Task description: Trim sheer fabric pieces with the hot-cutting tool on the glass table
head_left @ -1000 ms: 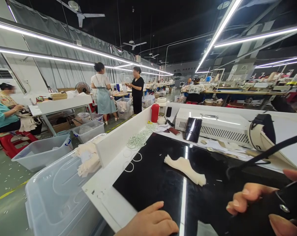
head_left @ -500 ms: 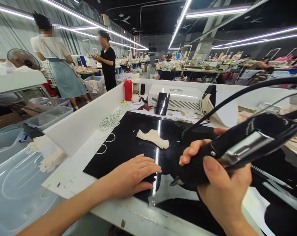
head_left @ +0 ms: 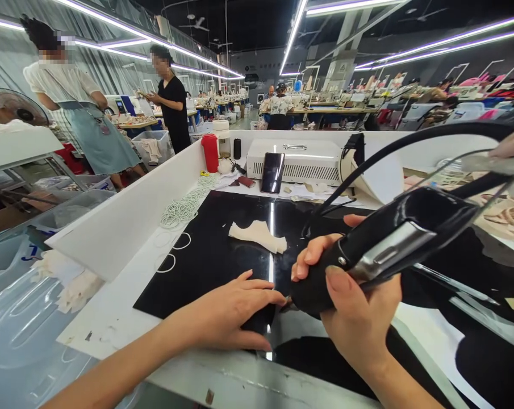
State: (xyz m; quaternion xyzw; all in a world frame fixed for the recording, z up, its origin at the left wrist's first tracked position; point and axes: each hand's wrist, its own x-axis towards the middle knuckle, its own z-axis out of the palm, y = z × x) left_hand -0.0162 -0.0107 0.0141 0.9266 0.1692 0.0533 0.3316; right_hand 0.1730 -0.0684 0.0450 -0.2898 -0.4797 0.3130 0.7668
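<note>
My right hand [head_left: 359,312] is wrapped around a black hand-held power tool [head_left: 393,227] with a silver lever and a thick black cord [head_left: 410,136]. Its small metal tip [head_left: 287,304] points left and down, close to the index fingertip of my left hand [head_left: 235,304]. That hand is open, palm down with fingers spread, over the glossy black sheet [head_left: 197,278] near the table's front edge. Whether the fingertip touches the tip I cannot tell. Beyond both hands lies a cream fabric piece [head_left: 259,234]. What may lie under my left palm is hidden.
White cord loops [head_left: 182,241] and a pale green cord pile [head_left: 180,210] lie at the left. A phone [head_left: 272,172] leans on a white vented box [head_left: 295,162] near a red cup [head_left: 209,152]. A low white wall [head_left: 124,218] borders the table. Two people stand beyond it.
The tool and my right hand have moved left, toward my left hand. My left hand's fingers have spread, and its index finger reaches to the tool's tip. The view has shifted slightly.
</note>
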